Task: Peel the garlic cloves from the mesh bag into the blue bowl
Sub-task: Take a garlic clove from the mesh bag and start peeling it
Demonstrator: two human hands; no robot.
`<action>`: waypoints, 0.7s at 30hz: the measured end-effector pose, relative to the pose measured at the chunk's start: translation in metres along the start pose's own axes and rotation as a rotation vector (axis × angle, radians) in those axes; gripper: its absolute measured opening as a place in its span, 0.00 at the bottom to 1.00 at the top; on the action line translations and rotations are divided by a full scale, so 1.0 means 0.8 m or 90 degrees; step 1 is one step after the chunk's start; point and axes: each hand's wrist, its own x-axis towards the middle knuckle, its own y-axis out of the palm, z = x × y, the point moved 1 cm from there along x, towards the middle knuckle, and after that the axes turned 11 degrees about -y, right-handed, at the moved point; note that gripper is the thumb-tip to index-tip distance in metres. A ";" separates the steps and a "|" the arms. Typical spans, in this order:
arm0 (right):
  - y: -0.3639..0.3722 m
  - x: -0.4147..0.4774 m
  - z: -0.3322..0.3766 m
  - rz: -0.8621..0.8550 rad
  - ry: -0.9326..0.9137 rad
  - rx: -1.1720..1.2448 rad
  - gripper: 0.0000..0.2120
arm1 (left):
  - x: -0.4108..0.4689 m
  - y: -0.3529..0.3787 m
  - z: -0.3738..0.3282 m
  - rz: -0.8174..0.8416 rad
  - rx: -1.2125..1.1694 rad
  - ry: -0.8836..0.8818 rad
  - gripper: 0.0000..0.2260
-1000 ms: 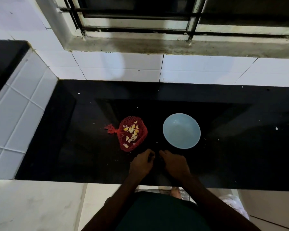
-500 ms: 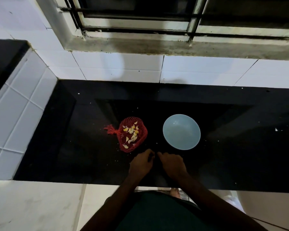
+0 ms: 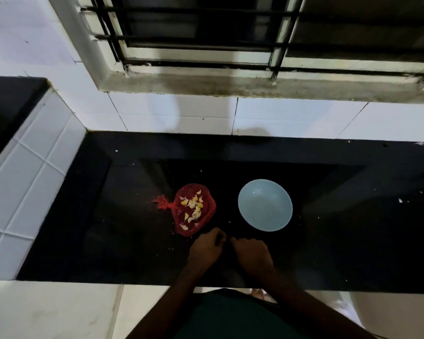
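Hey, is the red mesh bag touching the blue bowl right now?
Apart. The head view shows a strip of bare black counter between the red mesh bag and the blue bowl.

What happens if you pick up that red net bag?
Probably floppy: the red mesh bag lies slumped flat on the counter. Likely light, since only a handful of small garlic cloves show inside. They would probably shift and bunch together.

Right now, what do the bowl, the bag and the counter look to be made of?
Bowl: pale blue, smooth, soft even sheen; probably plastic or melamine, though glazed ceramic is possible.
Bag: red open netting, knotted at one end, lying limp; looks like synthetic mesh.
Counter: black, glossy, faintly mirroring the window; likely polished granite or similar stone.
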 end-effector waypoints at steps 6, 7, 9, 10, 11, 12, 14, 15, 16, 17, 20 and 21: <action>-0.001 -0.011 -0.020 0.042 0.155 0.330 0.09 | -0.012 -0.005 0.003 -0.002 -0.159 0.006 0.07; -0.002 -0.012 -0.022 0.031 0.185 0.414 0.08 | -0.015 -0.005 0.001 0.008 -0.183 0.006 0.08; -0.005 -0.014 -0.021 -0.040 0.234 0.584 0.11 | -0.020 -0.002 -0.006 0.028 -0.250 0.023 0.09; -0.011 -0.017 -0.018 -0.079 0.257 0.683 0.12 | -0.021 0.000 -0.009 0.041 -0.293 0.031 0.10; -0.015 -0.019 -0.015 -0.104 0.278 0.778 0.13 | -0.022 0.000 -0.015 0.053 -0.331 0.036 0.11; -0.021 -0.022 -0.011 -0.119 0.295 0.848 0.13 | -0.024 0.001 -0.019 0.061 -0.365 0.036 0.11; -0.035 -0.026 -0.008 -0.146 0.301 0.929 0.12 | -0.028 0.000 -0.028 0.061 -0.420 0.040 0.12; -0.043 -0.027 -0.009 -0.162 0.294 0.957 0.12 | -0.031 -0.002 -0.034 0.058 -0.444 0.049 0.11; -0.051 -0.028 -0.011 -0.178 0.287 0.975 0.11 | -0.034 -0.004 -0.040 0.053 -0.467 0.061 0.11; -0.060 -0.029 -0.011 -0.194 0.272 0.990 0.11 | -0.037 -0.007 -0.046 0.047 -0.484 0.067 0.10; -0.081 -0.033 -0.010 -0.226 0.219 1.020 0.10 | -0.041 -0.015 -0.064 0.048 -0.544 0.075 0.10; -0.083 -0.033 -0.011 -0.235 0.201 1.028 0.10 | -0.042 -0.017 -0.070 0.053 -0.560 0.078 0.09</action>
